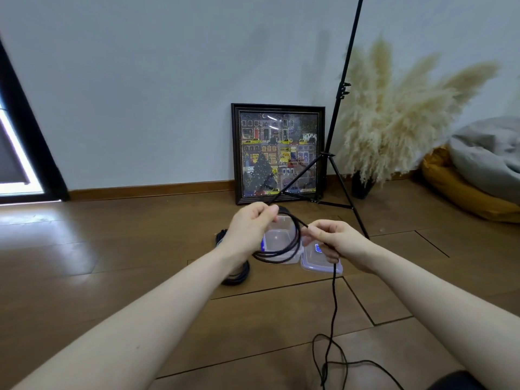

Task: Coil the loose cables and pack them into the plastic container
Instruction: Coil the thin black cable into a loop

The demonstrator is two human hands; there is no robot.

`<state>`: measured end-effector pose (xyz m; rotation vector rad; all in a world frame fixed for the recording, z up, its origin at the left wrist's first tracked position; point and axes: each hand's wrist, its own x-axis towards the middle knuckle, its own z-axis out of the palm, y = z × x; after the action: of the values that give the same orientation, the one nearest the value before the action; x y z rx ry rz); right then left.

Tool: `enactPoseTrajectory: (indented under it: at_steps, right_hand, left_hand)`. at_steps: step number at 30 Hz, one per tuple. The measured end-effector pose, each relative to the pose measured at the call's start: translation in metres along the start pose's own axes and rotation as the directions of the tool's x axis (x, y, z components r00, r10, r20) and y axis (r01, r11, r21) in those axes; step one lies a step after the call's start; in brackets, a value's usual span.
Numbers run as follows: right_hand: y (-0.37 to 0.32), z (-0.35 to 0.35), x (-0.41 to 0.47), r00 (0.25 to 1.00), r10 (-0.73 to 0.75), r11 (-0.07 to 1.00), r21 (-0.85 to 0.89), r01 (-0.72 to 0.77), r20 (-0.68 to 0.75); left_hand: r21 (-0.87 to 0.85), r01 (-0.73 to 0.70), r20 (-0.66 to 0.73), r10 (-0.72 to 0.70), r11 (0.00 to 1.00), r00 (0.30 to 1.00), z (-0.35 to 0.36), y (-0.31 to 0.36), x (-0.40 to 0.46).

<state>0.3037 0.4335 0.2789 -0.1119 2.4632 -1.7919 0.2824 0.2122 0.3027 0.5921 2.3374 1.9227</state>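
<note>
light: soft daylight from the doorway at left | glare: pale sheen on the floor beside it | shadows: faint | blur: slight overall, pampas grass fuzzy | distortion: wide-angle bending at edges

Bare forearms, no sleeves, left hand and right hand without rings.
</note>
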Motion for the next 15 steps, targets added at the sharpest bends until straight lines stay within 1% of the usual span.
enactPoseTrajectory:
  at_steps: [2,5,10,15]
  right_hand:
    - [0.003,-0.004,-0.001,1.000,-0.012,1.000,-0.027,0.012,-0.015]
    - [0.005,-0.011,-0.005,0.998,-0.002,1.000,-0.014,0.001,-0.061]
    - [0.006,-0.021,-0.013,0.990,0.013,0.998,-0.059,-0.022,-0.139]
    - [0.008,-0.032,-0.021,0.982,0.017,0.995,-0.096,-0.036,-0.189]
  left_hand:
    - [0.006,0.033,-0.055,-0.033,0.999,0.998,-0.010,-0.002,0.001]
    - [-0.007,0.105,-0.119,-0.105,0.994,0.987,-0.022,-0.007,0.000]
    - [-0.124,0.219,-0.231,-0.243,0.968,0.942,-0.041,-0.015,0.003]
    - [-0.157,0.260,-0.309,-0.297,0.953,0.903,-0.064,-0.023,0.004]
